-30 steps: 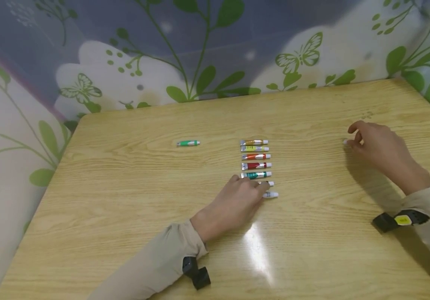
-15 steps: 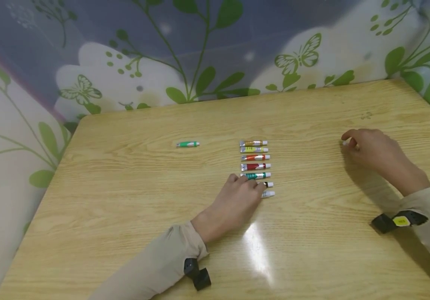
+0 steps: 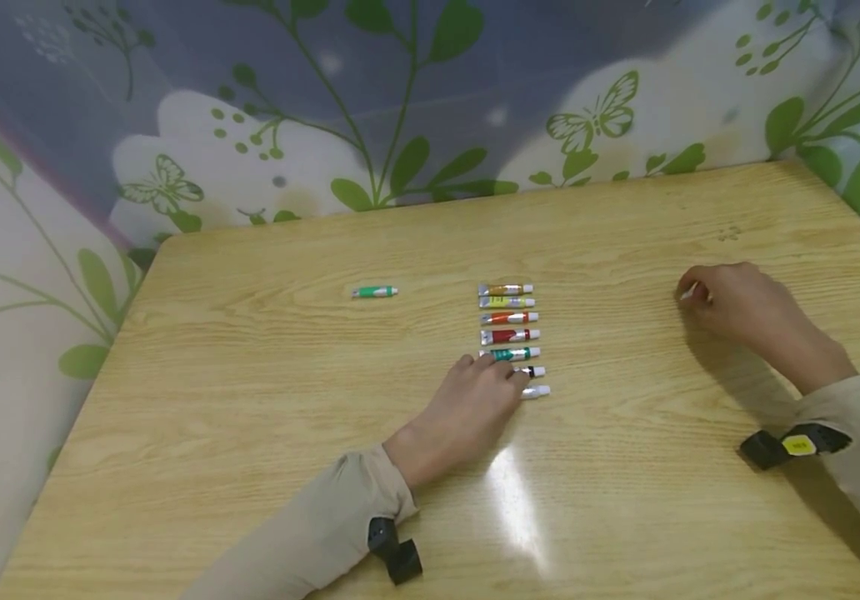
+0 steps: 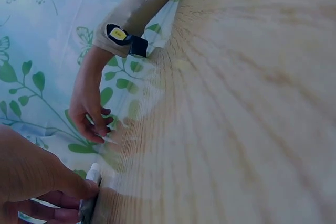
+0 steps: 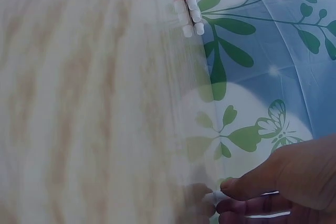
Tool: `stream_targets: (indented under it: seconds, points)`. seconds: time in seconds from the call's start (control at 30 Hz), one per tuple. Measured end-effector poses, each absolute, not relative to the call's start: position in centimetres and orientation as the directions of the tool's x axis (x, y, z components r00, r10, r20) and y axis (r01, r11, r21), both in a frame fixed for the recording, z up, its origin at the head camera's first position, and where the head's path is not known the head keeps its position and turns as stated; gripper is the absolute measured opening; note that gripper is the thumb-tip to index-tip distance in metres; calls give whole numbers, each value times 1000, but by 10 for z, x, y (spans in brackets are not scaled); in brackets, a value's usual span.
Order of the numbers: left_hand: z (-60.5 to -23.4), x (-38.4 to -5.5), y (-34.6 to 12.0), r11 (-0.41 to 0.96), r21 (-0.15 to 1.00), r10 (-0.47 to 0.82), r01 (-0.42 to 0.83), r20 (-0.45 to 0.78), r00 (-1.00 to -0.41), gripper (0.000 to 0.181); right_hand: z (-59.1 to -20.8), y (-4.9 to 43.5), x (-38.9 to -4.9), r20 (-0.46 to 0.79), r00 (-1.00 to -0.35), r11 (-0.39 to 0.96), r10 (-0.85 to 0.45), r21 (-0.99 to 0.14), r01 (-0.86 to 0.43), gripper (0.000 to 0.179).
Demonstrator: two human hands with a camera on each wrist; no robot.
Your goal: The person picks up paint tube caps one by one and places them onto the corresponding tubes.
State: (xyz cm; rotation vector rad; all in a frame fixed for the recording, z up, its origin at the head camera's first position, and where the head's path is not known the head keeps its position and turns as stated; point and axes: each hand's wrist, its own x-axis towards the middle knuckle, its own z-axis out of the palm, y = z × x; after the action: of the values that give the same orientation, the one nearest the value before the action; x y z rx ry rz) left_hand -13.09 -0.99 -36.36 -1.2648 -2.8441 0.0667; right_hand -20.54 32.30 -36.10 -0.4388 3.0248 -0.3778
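Observation:
In the head view, several small paint tubes with white caps lie in a column at mid-table. My left hand [image 3: 467,417] is over the column's near end. Its thumb and fingers pinch the nearest, white paint tube [image 3: 537,392], whose white cap [image 4: 93,173] shows in the left wrist view. Just beyond lie a black-banded tube [image 3: 538,372], partly covered by my fingers, and a teal tube [image 3: 516,354]. Off to the right, my right hand [image 3: 745,308] pinches a small white-capped tube [image 5: 214,196] low at the tabletop; most of it is hidden by the fingers.
Farther up the column are dark red [image 3: 508,336], orange [image 3: 508,318], yellow [image 3: 505,302] and ochre [image 3: 505,290] tubes. A light green tube [image 3: 374,292] lies apart on the left. The wooden table [image 3: 212,400] meets a leaf-patterned wall covering [image 3: 430,100].
My right hand's fingers have come down and curled around the small tube, and the hand has shifted slightly left. The nearest white tube has slid a little left under my left hand.

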Motion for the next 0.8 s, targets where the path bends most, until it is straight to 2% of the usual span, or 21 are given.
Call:
stream_targets:
  seconds: [0.8]
  points:
    - [-366,-131,-12,665,-62,747,745,52,-662,18,-366,319,-204,2,-947,920,-320,-238,-312,11]
